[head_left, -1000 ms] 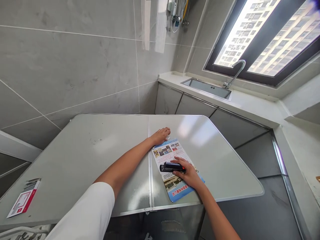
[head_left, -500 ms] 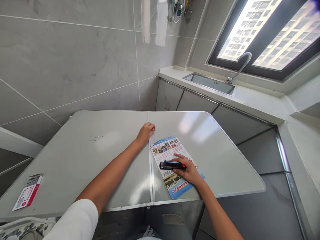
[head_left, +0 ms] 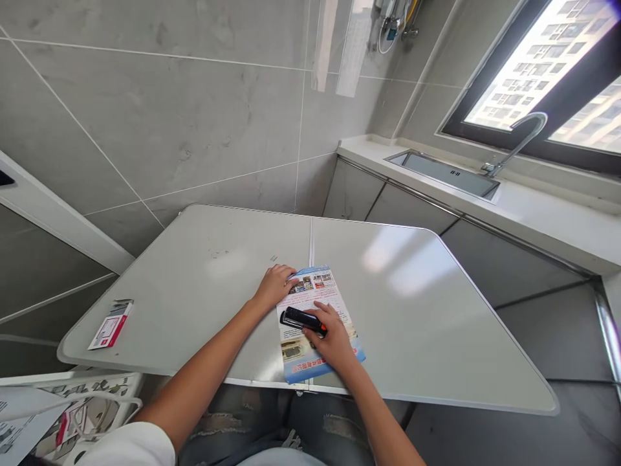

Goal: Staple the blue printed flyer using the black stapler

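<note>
A black stapler [head_left: 297, 317] with an orange-red mark near its rear lies in my right hand [head_left: 332, 333]; my fingers and thumb close around its back half. It is held over a printed leaflet [head_left: 310, 369] with small pictures and a blue lower edge, lying across the table's seam. My left hand [head_left: 277, 285] is at the leaflet's upper left corner, fingers curled onto its edge. Two tiny thin marks or slivers [head_left: 274, 258] show on the table just beyond the left hand; I cannot tell what they are.
The light folding table [head_left: 427, 336] has a raised metal rim. At its left lies a small white and red packet [head_left: 110, 330] with grey strips at one end. A white basket [head_left: 130, 385] with papers stands below left. A counter with a sink [head_left: 441, 173] runs along the right.
The leaflet has shifted left across the seam, and the stapler in my right hand has moved with it. My left hand has come nearer, from the tabletop to the leaflet's corner. The view has turned left.
</note>
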`<control>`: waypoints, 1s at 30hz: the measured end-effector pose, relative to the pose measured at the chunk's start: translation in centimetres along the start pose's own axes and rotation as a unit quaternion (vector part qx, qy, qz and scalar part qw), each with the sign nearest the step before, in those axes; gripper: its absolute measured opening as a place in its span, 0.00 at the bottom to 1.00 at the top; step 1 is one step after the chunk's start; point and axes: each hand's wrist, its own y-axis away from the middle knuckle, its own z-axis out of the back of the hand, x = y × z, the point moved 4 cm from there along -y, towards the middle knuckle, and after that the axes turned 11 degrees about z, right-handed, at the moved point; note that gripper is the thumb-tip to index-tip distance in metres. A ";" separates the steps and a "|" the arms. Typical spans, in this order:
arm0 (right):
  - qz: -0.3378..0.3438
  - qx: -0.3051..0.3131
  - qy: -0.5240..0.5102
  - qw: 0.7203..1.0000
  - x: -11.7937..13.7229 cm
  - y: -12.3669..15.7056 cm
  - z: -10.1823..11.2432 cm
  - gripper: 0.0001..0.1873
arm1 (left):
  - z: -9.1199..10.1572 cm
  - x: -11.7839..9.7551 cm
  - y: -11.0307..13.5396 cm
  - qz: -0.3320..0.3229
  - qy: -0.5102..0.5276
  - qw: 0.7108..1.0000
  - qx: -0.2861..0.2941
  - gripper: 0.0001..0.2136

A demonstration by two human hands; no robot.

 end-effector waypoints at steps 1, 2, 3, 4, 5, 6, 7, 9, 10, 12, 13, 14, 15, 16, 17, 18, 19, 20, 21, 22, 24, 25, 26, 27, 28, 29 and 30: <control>-0.003 -0.008 0.003 1.000 0.7 0.0 -0.7 0.20 | 0.0 -0.1 0.2 0.000 0.005 1.000 0.006 0.10; -0.008 -0.016 0.007 1.000 1.4 0.1 -1.4 0.20 | 0.2 -0.1 0.4 0.003 0.011 1.000 0.007 0.11; -0.013 -0.022 0.011 1.000 2.0 0.3 -2.2 0.19 | 0.5 0.1 0.5 0.006 0.018 1.000 0.007 0.11; -0.018 -0.026 0.014 0.999 2.5 0.4 -2.9 0.19 | 0.8 0.3 0.6 0.008 0.025 1.000 0.007 0.11; -0.022 -0.026 0.016 0.999 3.0 0.6 -3.6 0.19 | 1.2 0.5 0.7 0.009 0.031 0.999 0.008 0.11; -0.025 -0.025 0.018 0.999 3.5 0.7 -4.3 0.19 | 1.6 0.8 0.9 0.009 0.037 0.999 0.008 0.11; -0.028 -0.023 0.019 0.999 3.9 0.8 -4.9 0.20 | 2.0 1.2 1.0 0.010 0.040 0.999 0.007 0.10; -0.029 -0.016 0.020 0.999 4.7 0.8 -6.0 0.21 | 2.9 2.0 1.4 0.017 0.042 0.999 0.000 0.10; -0.027 -0.009 0.021 0.999 5.2 0.6 -6.5 0.21 | 3.4 2.5 1.7 0.023 0.041 0.999 -0.006 0.10; -0.014 0.017 0.022 1.000 6.0 0.0 -7.3 0.23 | 4.3 3.6 2.1 0.041 0.038 0.998 -0.018 0.11; -0.003 0.036 0.022 0.999 6.5 -0.3 -7.7 0.25 | 4.7 4.0 2.2 0.050 0.035 0.998 -0.022 0.11; 0.011 0.057 0.022 0.998 6.9 -0.7 -8.0 0.26 | 5.1 4.5 2.4 0.058 0.033 0.997 -0.024 0.10; 0.026 0.076 0.022 0.997 7.3 -1.1 -8.3 0.27 | 5.5 4.8 2.6 0.065 0.030 0.997 -0.025 0.10; 0.041 0.092 0.021 0.995 7.6 -1.4 -8.6 0.28 | 6.0 5.0 2.9 0.073 0.025 0.997 -0.028 0.10; 0.053 0.103 0.020 0.993 7.9 -1.7 -8.8 0.28 | 6.7 5.2 3.3 0.083 0.018 0.996 -0.036 0.10; 0.062 0.108 0.020 0.992 8.1 -1.9 -9.0 0.28 | 7.4 5.4 4.0 0.093 0.010 0.994 -0.051 0.10; 0.070 0.111 0.020 0.991 8.2 -2.1 -9.2 0.27 | 8.3 5.5 5.1 0.104 0.003 0.992 -0.073 0.11; 0.076 0.113 0.020 0.990 8.3 -2.2 -9.4 0.26 | 9.3 5.6 6.5 0.116 0.000 0.988 -0.100 0.11; 0.079 0.116 0.022 0.990 8.4 -2.3 -9.6 0.25 | 10.4 5.7 8.2 0.124 0.004 0.984 -0.129 0.12; 0.080 0.118 0.024 0.989 8.4 -2.4 -9.8 0.25 | 11.4 5.8 10.3 0.129 0.022 0.980 -0.151 0.14; 0.079 0.118 0.026 0.990 8.3 -2.5 -10.1 0.23 | 13.1 6.0 15.1 0.154 0.076 0.968 -0.185 0.15; 0.077 0.115 0.026 0.990 8.3 -2.5 -10.2 0.22 | 13.7 6.0 17.6 0.173 0.089 0.961 -0.195 0.15; 0.075 0.110 0.026 0.991 8.3 -2.5 -10.3 0.22 | 14.2 5.9 20.0 0.198 0.096 0.955 -0.201 0.15; 0.073 0.106 0.027 0.991 8.4 -2.6 -10.4 0.21 | 14.4 5.6 22.2 0.222 0.100 0.949 -0.202 0.15; 0.071 0.103 0.029 0.992 8.5 -2.6 -10.6 0.21 | 14.6 5.1 24.2 0.235 0.104 0.947 -0.194 0.15; 0.068 0.100 0.032 0.992 8.6 -2.6 -10.8 0.22 | 14.8 4.5 25.9 0.233 0.110 0.951 -0.169 0.15; 0.064 0.095 0.038 0.993 8.7 -2.6 -11.0 0.22 | 14.9 3.8 27.4 0.225 0.113 0.960 -0.122 0.16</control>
